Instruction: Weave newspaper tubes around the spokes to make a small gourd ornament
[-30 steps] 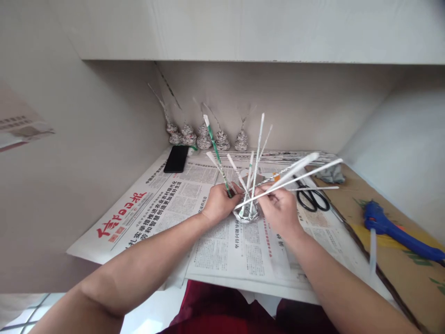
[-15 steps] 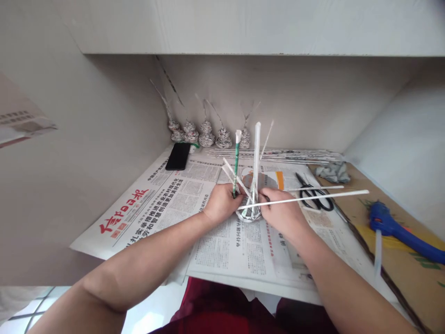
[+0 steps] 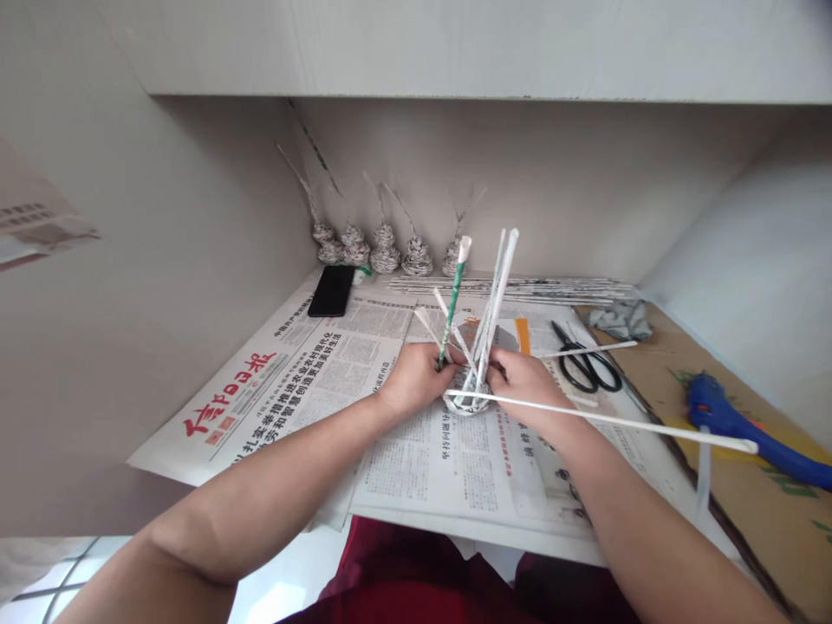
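Note:
A small woven newspaper basket (image 3: 469,402) sits between my hands on the newspaper-covered table, with several rolled paper strips standing up from it. My left hand (image 3: 419,377) is closed at its left side, fingers around the base of a green-and-white paper tube (image 3: 453,299). On the right side, my right hand (image 3: 525,381) grips the basket's edge, its fingertips partly hidden behind the upright strips (image 3: 499,303). One long white paper strip (image 3: 611,419) runs from the basket's front out over my right wrist. Another thinner strip sticks out to the right behind that hand.
Several gourd-shaped woven paper pieces (image 3: 385,251) stand along the back wall. A black phone (image 3: 331,291) lies at back left, a bundle of paper rolls (image 3: 520,288) at the back. Black scissors (image 3: 588,368), a grey cloth (image 3: 620,320) and a blue glue gun (image 3: 721,412) lie to the right.
The long white strip has swung down toward me on the right. The upright strips and green tube now lean further right. Both hands stay at the basket.

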The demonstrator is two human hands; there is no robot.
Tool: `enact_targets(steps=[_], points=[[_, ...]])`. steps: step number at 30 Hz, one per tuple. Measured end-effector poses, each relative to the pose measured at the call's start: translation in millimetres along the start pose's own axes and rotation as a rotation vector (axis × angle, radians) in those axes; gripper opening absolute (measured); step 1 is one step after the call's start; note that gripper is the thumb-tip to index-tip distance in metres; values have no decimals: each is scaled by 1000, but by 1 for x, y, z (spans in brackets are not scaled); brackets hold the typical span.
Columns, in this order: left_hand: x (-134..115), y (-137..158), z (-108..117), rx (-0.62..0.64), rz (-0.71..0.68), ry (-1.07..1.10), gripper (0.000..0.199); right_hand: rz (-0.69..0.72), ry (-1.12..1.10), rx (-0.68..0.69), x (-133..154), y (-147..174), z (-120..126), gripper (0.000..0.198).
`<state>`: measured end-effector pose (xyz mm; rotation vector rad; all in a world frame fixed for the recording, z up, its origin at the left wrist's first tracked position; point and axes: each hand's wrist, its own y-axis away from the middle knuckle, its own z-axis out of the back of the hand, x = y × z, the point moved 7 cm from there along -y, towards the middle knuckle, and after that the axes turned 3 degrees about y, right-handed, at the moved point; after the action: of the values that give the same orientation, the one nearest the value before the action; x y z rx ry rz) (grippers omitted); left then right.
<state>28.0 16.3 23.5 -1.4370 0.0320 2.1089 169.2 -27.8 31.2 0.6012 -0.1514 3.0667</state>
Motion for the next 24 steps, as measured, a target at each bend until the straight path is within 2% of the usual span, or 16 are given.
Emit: enact_targets(steps=[3,8,12,18,24], points=[[3,0,0,2,54,67,10,2,59,-32,1,1,1,23],[8,1,1,-51,124,90,9,33,93,-35,4,1,1,26],[7,0,1,-58,110,67,12,45,66,-42,4,0,1,27],[8,0,0,-59,102,80,18,-10,-17,-26,-1,-1,0,26],[13,0,3,-89,143,85,18,9,4,-98,4,2,5,23]])
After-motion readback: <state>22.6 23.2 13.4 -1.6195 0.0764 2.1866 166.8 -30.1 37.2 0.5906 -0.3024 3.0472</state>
